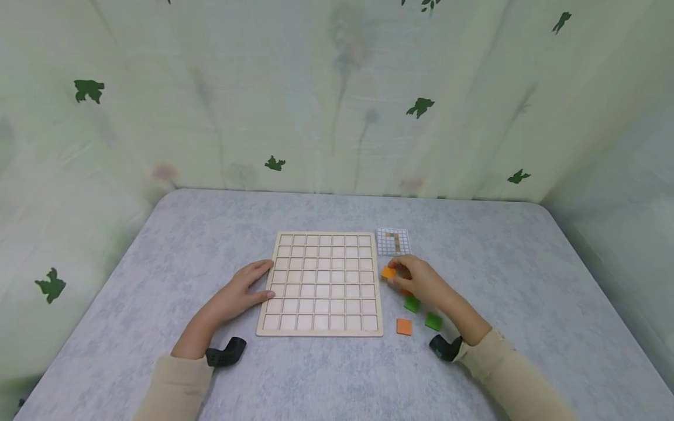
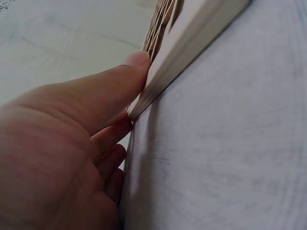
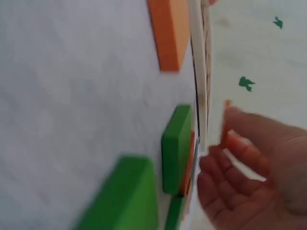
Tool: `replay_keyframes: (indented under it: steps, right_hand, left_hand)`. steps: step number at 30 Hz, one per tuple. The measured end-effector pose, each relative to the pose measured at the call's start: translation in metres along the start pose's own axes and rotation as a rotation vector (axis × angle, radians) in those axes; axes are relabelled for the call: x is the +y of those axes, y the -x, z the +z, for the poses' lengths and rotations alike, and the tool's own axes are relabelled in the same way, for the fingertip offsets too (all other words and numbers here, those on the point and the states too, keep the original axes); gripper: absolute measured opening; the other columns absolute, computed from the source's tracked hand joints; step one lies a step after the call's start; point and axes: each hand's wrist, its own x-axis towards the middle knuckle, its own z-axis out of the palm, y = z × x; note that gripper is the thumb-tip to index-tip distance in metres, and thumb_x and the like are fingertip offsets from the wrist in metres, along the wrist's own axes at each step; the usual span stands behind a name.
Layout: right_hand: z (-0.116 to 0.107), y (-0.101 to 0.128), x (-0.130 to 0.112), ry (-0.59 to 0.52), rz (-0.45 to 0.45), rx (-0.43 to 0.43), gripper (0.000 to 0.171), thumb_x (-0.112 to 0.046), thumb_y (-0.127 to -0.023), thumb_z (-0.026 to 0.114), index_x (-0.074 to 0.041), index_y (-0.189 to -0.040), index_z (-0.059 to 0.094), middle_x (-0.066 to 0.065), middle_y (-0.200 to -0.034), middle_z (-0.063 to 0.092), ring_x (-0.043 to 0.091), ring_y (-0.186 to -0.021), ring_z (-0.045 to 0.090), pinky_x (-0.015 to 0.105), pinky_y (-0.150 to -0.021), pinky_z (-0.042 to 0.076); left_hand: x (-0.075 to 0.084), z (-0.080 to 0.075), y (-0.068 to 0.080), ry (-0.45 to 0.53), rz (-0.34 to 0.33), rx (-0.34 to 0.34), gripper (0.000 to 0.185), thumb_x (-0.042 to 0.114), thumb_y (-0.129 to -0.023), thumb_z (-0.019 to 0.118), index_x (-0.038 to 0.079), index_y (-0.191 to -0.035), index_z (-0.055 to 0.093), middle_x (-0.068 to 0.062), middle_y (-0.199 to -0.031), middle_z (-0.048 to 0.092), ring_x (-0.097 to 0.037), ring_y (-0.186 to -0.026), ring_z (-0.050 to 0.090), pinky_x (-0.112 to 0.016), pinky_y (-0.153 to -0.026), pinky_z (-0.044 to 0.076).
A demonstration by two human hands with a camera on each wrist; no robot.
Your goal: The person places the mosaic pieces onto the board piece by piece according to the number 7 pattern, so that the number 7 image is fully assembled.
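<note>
Pinching an orange tile [image 1: 388, 272], the right hand [image 1: 421, 283] must seat it; left hand [image 1: 243, 289] flat, steadying the board [image 1: 321, 283].

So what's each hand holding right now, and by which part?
The right hand pinches an orange tile by its edges at the fingertips. The left hand grips nothing; its fingers rest against the wooden grid board's left edge.

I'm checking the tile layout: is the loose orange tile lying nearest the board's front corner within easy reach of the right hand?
Probably yes. The orange tile lies bare on the table just beside the right hand, nothing between; but that hand already pinches another orange tile.
</note>
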Motion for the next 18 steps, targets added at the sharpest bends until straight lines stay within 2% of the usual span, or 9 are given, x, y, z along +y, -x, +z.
replay_keyframes:
  steps: [4,8,13,18]
  right_hand:
    - [-0.006,-0.009,-0.01,-0.014,-0.063,0.05,0.027,-0.014,-0.086,0.063,-0.006,-0.111,0.059,0.003,-0.104,0.057,0.019,-0.094,0.052,0.032,-0.077,0.046]
    - [-0.005,-0.022,-0.024,-0.034,-0.171,0.132,0.029,-0.014,-0.085,0.064,-0.005,-0.112,0.059,0.004,-0.105,0.058,0.021,-0.093,0.053,0.033,-0.077,0.046]
    - [0.006,-0.045,-0.046,-0.092,-0.263,0.192,0.032,-0.017,-0.084,0.064,-0.005,-0.114,0.061,0.004,-0.105,0.058,0.019,-0.093,0.053,0.031,-0.077,0.046]
    - [0.026,-0.072,-0.069,-0.161,-0.306,0.19,0.034,-0.018,-0.085,0.063,-0.004,-0.116,0.059,0.003,-0.107,0.057,0.017,-0.095,0.052,0.026,-0.078,0.045]
  left_hand:
    - [0.0,0.0,-0.001,-0.011,0.003,-0.001,0.075,0.037,-0.084,0.062,0.004,-0.141,0.027,-0.017,-0.143,0.023,-0.038,-0.13,0.014,-0.056,-0.1,0.017]
    - [-0.001,0.001,-0.001,-0.014,0.0,0.003,0.074,0.036,-0.084,0.062,0.004,-0.141,0.028,-0.016,-0.143,0.023,-0.037,-0.131,0.014,-0.056,-0.1,0.017]
    - [-0.002,0.001,0.0,-0.007,0.007,0.01,0.075,0.038,-0.083,0.062,0.005,-0.141,0.028,-0.016,-0.143,0.023,-0.037,-0.131,0.014,-0.056,-0.1,0.017]
    - [-0.002,0.001,0.002,-0.01,-0.001,0.011,0.075,0.04,-0.083,0.062,0.006,-0.141,0.028,-0.015,-0.144,0.023,-0.037,-0.131,0.013,-0.056,-0.099,0.017]
